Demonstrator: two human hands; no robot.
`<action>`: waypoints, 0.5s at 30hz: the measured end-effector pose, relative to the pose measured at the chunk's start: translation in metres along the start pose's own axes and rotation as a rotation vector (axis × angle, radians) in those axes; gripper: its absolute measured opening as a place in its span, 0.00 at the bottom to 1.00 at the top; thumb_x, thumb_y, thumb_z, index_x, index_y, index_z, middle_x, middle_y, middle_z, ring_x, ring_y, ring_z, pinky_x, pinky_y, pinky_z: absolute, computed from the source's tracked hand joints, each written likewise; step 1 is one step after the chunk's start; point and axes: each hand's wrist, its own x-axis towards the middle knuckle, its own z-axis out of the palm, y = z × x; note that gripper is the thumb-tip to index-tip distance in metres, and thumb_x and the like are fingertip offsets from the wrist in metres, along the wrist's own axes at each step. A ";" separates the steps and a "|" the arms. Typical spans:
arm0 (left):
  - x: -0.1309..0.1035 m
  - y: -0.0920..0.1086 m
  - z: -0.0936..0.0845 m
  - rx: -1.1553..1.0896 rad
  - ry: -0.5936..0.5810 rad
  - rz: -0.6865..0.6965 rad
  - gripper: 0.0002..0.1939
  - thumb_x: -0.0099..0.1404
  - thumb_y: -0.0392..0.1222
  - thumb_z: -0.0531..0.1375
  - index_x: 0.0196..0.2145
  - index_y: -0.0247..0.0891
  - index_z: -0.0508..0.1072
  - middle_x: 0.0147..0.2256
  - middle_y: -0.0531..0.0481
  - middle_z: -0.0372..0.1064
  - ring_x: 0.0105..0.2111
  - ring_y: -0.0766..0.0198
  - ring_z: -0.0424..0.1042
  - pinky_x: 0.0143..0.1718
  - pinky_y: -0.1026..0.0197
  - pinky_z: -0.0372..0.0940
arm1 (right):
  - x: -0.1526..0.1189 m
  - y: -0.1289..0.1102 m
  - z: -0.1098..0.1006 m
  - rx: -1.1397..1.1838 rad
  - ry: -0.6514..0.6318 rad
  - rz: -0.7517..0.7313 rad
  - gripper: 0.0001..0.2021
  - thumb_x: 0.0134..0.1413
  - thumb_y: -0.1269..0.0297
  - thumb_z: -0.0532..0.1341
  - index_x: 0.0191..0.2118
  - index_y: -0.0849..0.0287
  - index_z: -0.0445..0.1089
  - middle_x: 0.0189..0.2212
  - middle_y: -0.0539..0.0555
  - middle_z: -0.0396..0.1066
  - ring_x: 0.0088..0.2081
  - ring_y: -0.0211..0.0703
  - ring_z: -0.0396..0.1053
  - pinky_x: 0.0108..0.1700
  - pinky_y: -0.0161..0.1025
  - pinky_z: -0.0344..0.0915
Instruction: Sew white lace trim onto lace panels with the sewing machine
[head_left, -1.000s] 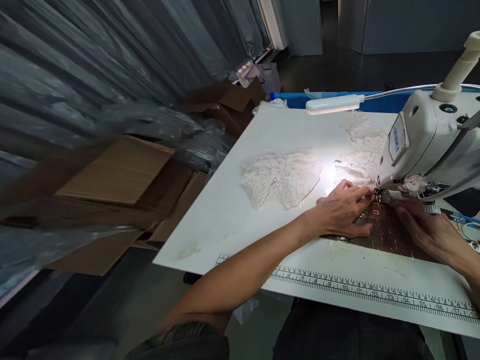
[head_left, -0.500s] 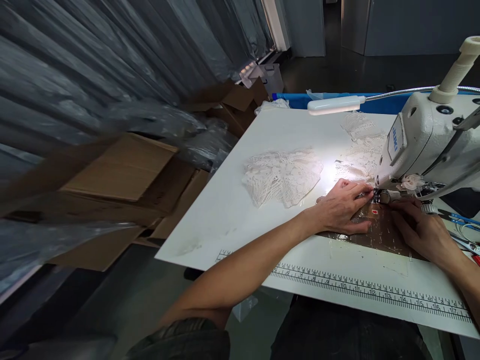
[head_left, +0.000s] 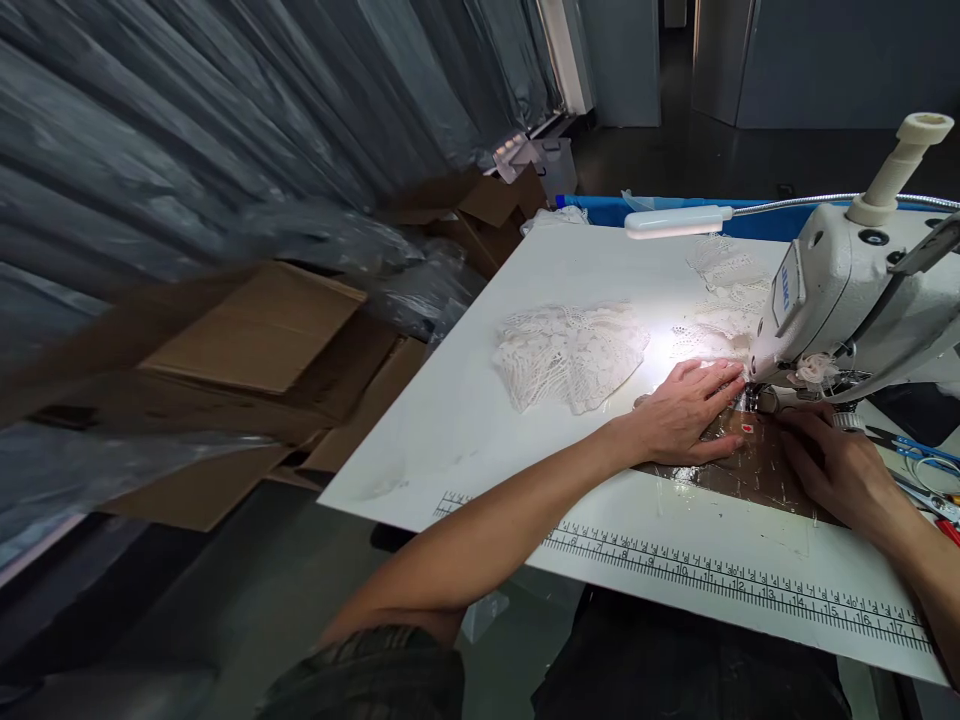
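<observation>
My left hand (head_left: 694,412) lies flat with fingers stretched towards the needle of a white sewing machine (head_left: 817,290). Its fingertips rest at the edge of white lace (head_left: 716,342) beside the presser foot. Below the palm is a shiny brown plate (head_left: 761,465) with a small red-and-white mark. On the other side of the needle, my right hand (head_left: 847,465) rests on the plate, thumb and forefinger apart. Its other fingers are partly hidden under the machine head, and I see nothing held in it. A second lace piece (head_left: 574,355), gathered in the middle, lies left of my left hand.
A lit lamp (head_left: 679,222) on a bendable metal neck hangs over the white table (head_left: 435,440). A printed ruler (head_left: 709,575) runs along the front edge. Scissors (head_left: 930,495) lie at the right. Open cardboard boxes (head_left: 255,325) and plastic sheeting stand left of the table.
The view has shifted slightly, so the machine sits lower and a little further left in the picture. Both hands stay in nearly the same place by the needle.
</observation>
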 end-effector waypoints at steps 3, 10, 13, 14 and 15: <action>-0.001 0.004 -0.002 0.071 0.005 -0.034 0.31 0.73 0.58 0.49 0.62 0.31 0.62 0.64 0.35 0.59 0.59 0.48 0.63 0.58 0.48 0.58 | 0.001 0.002 0.002 0.040 0.038 0.003 0.18 0.63 0.58 0.52 0.46 0.57 0.76 0.44 0.60 0.75 0.44 0.52 0.76 0.42 0.45 0.74; -0.004 0.008 -0.004 0.114 0.033 -0.091 0.33 0.73 0.61 0.50 0.60 0.30 0.65 0.62 0.37 0.63 0.51 0.50 0.67 0.50 0.50 0.60 | 0.005 0.003 0.001 0.049 0.087 0.013 0.15 0.60 0.57 0.54 0.40 0.54 0.77 0.38 0.56 0.78 0.42 0.52 0.75 0.43 0.48 0.74; -0.006 0.007 -0.006 0.089 0.029 -0.097 0.33 0.73 0.61 0.49 0.60 0.31 0.65 0.64 0.37 0.61 0.55 0.49 0.66 0.53 0.49 0.59 | 0.008 0.000 0.000 0.066 0.093 0.027 0.13 0.58 0.58 0.54 0.38 0.53 0.76 0.36 0.54 0.78 0.37 0.50 0.75 0.39 0.45 0.73; -0.006 0.007 -0.006 0.081 0.025 -0.100 0.33 0.73 0.61 0.49 0.61 0.31 0.64 0.64 0.38 0.60 0.56 0.49 0.65 0.55 0.49 0.58 | 0.009 -0.001 -0.001 0.075 0.091 0.035 0.13 0.58 0.59 0.55 0.38 0.53 0.76 0.35 0.54 0.78 0.35 0.49 0.75 0.38 0.45 0.73; -0.006 0.007 -0.007 0.075 0.020 -0.103 0.33 0.73 0.61 0.49 0.61 0.30 0.64 0.65 0.38 0.59 0.57 0.49 0.65 0.56 0.49 0.57 | 0.009 -0.003 -0.002 0.083 0.087 0.040 0.12 0.58 0.59 0.55 0.38 0.53 0.76 0.34 0.53 0.78 0.34 0.48 0.74 0.37 0.44 0.73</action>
